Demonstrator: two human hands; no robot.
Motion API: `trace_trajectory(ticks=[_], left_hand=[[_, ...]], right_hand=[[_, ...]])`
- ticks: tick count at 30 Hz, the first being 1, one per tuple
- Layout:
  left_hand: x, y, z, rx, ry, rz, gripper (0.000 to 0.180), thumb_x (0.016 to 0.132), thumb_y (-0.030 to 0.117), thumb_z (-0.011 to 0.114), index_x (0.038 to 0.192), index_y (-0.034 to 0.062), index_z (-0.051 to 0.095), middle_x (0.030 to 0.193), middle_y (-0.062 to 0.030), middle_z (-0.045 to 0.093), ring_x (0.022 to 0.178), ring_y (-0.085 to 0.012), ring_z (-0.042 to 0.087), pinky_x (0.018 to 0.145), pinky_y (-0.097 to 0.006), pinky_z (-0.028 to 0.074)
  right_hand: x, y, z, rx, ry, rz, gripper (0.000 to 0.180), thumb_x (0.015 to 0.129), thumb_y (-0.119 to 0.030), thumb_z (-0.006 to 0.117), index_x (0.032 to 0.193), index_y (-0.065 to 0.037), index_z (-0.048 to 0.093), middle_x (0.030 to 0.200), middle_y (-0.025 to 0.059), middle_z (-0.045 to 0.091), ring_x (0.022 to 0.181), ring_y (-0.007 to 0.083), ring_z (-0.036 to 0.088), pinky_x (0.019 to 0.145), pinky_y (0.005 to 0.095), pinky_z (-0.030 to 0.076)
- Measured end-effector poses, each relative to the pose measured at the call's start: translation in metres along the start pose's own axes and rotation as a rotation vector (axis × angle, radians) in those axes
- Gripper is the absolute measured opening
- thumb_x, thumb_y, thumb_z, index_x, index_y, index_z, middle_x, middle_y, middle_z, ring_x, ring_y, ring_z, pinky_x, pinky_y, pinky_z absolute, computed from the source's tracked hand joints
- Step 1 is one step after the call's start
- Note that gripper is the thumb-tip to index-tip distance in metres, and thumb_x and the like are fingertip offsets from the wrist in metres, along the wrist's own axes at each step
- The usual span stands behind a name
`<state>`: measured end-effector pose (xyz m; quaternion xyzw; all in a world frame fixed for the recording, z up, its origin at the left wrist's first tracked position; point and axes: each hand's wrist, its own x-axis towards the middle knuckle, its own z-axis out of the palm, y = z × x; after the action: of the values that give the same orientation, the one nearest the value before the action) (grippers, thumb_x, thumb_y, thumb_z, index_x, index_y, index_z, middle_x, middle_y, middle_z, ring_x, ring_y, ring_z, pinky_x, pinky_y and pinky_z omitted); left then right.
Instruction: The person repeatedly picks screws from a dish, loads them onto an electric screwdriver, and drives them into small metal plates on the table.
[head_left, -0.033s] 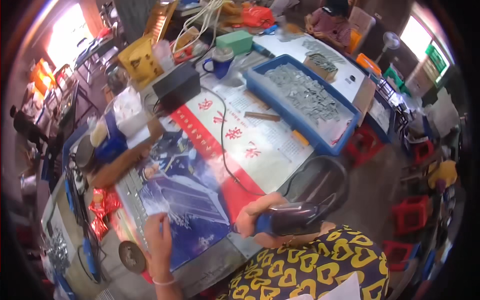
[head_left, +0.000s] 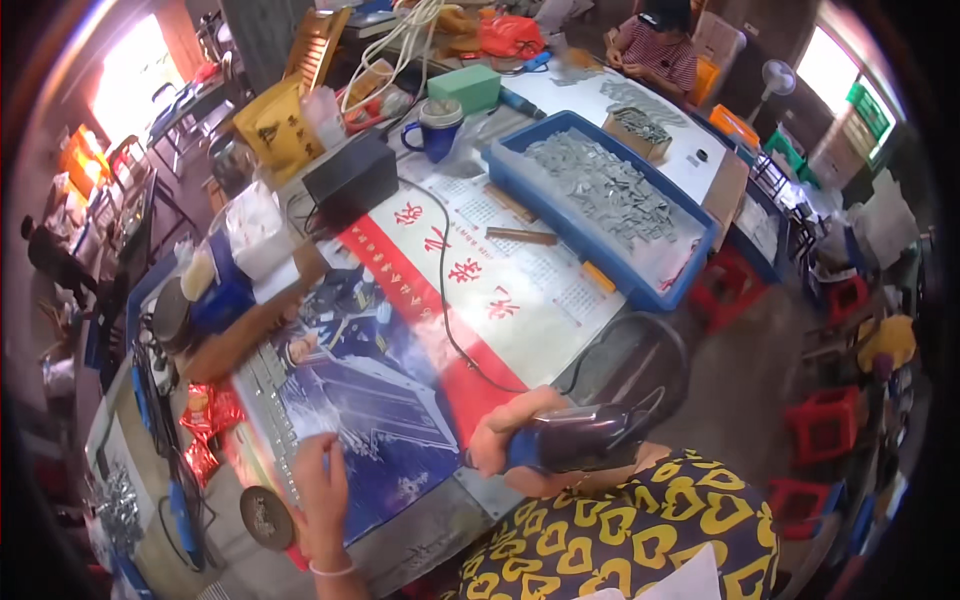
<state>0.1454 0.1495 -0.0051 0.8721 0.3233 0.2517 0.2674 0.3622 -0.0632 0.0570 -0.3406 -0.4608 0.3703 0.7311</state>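
Right hand gripping a dark power tool, left hand resting on a printed poster.

The right hand point(head_left: 515, 435) is wrapping its fingers closed around a dark handheld power tool point(head_left: 580, 440) at the near edge of the tabletop point(head_left: 440, 530), with a black cord point(head_left: 445, 300) running from it across the poster point(head_left: 400, 400) toward a black box point(head_left: 350, 180). The left hand point(head_left: 322, 490) is lying on the poster's lower left part, fingers bent; whether they are pinching anything I cannot tell. A round dark disc point(head_left: 265, 517) is sitting just beside that hand. Farther back, a blue tray point(head_left: 640, 290) is holding grey metal pieces point(head_left: 600, 185), and another person point(head_left: 660, 45) is sitting beyond it.
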Motion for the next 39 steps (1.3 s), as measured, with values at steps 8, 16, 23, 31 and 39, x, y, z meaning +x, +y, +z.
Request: trace_trajectory(ticks=[8, 16, 23, 31, 39], left_hand=[[-0.030, -0.010, -0.007, 0.064, 0.022, -0.051, 0.010, 0.086, 0.003, 0.058, 0.093, -0.0026, 0.063, 0.085, -0.0170, 0.063, 0.080, -0.0303, 0.062, 0.073, -0.035, 0.047], [-0.002, -0.075, -0.001, 0.156, 0.165, -0.025, 0.012, 0.084, 0.008, 0.060, 0.092, 0.0003, 0.064, 0.093, -0.0178, 0.065, 0.090, -0.0361, 0.061, 0.079, -0.042, 0.047], [0.026, -0.117, 0.015, 0.337, 0.220, 0.023, 0.020, 0.082, 0.007, 0.061, 0.102, 0.0049, 0.061, 0.100, -0.0124, 0.064, 0.098, -0.0314, 0.058, 0.085, -0.042, 0.044], [0.053, -0.130, 0.029, 0.420, 0.281, 0.106, 0.021, 0.080, 0.006, 0.056, 0.100, 0.0064, 0.060, 0.097, -0.0106, 0.061, 0.101, -0.0289, 0.055, 0.088, -0.044, 0.038], [0.022, -0.097, 0.031, 0.327, 0.163, 0.082, 0.027, 0.079, 0.006, 0.062, 0.106, 0.0058, 0.058, 0.104, -0.0122, 0.061, 0.100, -0.0327, 0.056, 0.088, -0.044, 0.040]], right_hand=[[0.001, -0.003, -0.001, -0.078, -0.022, 0.154, 0.051, 0.082, -0.006, 0.069, 0.124, -0.005, 0.040, 0.088, 0.0080, 0.061, 0.083, 0.0143, 0.059, 0.072, 0.0297, 0.048], [-0.001, 0.040, 0.019, -0.055, 0.231, -0.267, 0.055, 0.082, -0.033, 0.071, 0.124, -0.012, 0.043, 0.069, 0.0006, 0.047, 0.059, 0.0132, 0.048, 0.058, 0.0293, 0.040], [-0.004, 0.045, 0.016, -0.041, 0.237, -0.177, 0.058, 0.081, -0.037, 0.075, 0.119, -0.013, 0.039, 0.069, 0.0030, 0.053, 0.061, 0.0182, 0.055, 0.061, 0.0330, 0.045], [0.007, 0.058, 0.016, -0.049, 0.193, -0.208, 0.052, 0.085, -0.029, 0.066, 0.127, -0.011, 0.042, 0.072, 0.0010, 0.049, 0.061, 0.0128, 0.050, 0.062, 0.0280, 0.040], [0.004, 0.061, 0.015, -0.037, 0.279, -0.198, 0.057, 0.082, -0.032, 0.072, 0.122, -0.011, 0.036, 0.069, 0.0027, 0.050, 0.060, 0.0158, 0.052, 0.059, 0.0293, 0.043]])
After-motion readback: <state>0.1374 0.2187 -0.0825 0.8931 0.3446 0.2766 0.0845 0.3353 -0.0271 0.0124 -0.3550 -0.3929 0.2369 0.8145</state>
